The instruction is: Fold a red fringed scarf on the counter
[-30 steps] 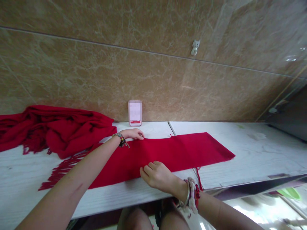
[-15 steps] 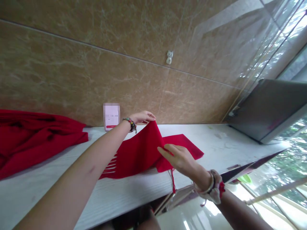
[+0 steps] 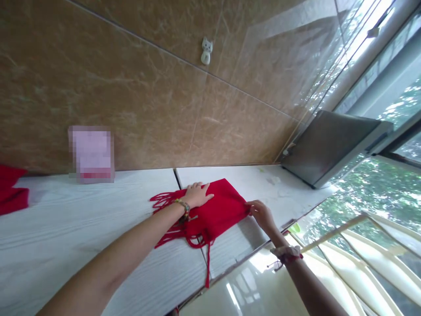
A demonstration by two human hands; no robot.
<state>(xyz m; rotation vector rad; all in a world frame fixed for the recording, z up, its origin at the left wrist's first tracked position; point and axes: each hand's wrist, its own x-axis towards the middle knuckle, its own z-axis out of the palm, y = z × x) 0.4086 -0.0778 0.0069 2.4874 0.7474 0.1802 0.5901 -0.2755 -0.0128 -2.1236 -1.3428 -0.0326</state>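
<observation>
A red fringed scarf (image 3: 223,206) lies folded on the white wood-grain counter (image 3: 98,228), its tassels spread to the left and one strand hanging over the front edge. My left hand (image 3: 196,195) rests flat on the scarf near the fringe, fingers spread. At the scarf's right end, my right hand (image 3: 261,213) pinches the corner between thumb and fingers. Bracelets circle both wrists.
Another red cloth (image 3: 13,193) lies at the far left. A blurred pink-white card or screen (image 3: 94,153) leans on the brown tiled wall (image 3: 148,101). A cat-shaped hook (image 3: 206,51) is on the wall. A grey box-like appliance (image 3: 332,147) stands at the right by the window.
The raised scarf fold has come down flat on the counter. My left hand went from holding its top edge to lying on it; my right hand moved to the right corner. The view shifted right.
</observation>
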